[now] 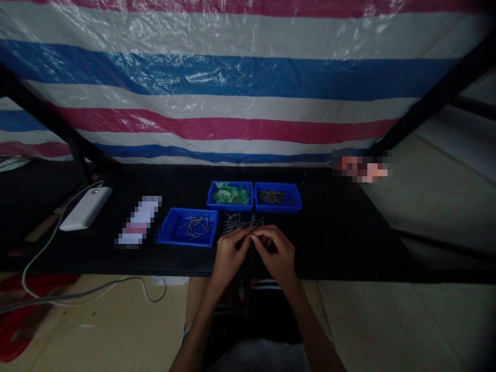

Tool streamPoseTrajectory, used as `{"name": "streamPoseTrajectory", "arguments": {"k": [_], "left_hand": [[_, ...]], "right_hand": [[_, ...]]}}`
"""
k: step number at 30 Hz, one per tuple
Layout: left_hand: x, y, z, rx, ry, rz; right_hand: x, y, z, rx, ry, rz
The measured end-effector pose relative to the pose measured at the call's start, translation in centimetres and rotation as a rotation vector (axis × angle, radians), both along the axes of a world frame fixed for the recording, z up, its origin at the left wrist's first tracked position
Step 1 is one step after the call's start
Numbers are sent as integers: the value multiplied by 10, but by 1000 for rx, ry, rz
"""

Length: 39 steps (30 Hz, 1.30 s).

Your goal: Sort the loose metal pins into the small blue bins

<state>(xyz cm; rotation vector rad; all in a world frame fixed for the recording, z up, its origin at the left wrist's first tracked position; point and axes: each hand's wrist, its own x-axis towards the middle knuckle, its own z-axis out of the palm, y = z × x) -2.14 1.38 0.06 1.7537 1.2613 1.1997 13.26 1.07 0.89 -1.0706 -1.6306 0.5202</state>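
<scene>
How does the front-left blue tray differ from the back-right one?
The front-left tray holds a sparse scatter of thin pieces; the back-right tray holds a denser pile. The front-left tray sits closer to the table's near edge; the back-right tray sits farther back, beside another tray. Both are blue and open-topped.

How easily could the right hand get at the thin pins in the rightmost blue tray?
Probably yes: the right hand is close to the rightmost blue tray, whose top is open, and nothing visible blocks the thin pins.
</scene>
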Motion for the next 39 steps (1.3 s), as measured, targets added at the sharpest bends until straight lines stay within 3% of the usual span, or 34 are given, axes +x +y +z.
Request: {"name": "streamPoseTrajectory", "arguments": {"k": [10, 15, 25, 39], "left_hand": [[0, 0, 1, -56, -40, 53], [0, 0, 1, 1, -47, 27], [0, 0, 2, 24, -40, -14], [-3, 1, -2, 39, -85, -36]], "right_hand": [[3, -1, 2, -3, 61, -80], [2, -1, 3, 1, 34, -77], [4, 1, 1, -1, 80, 14], [4, 5, -2, -141, 124, 210]]}}
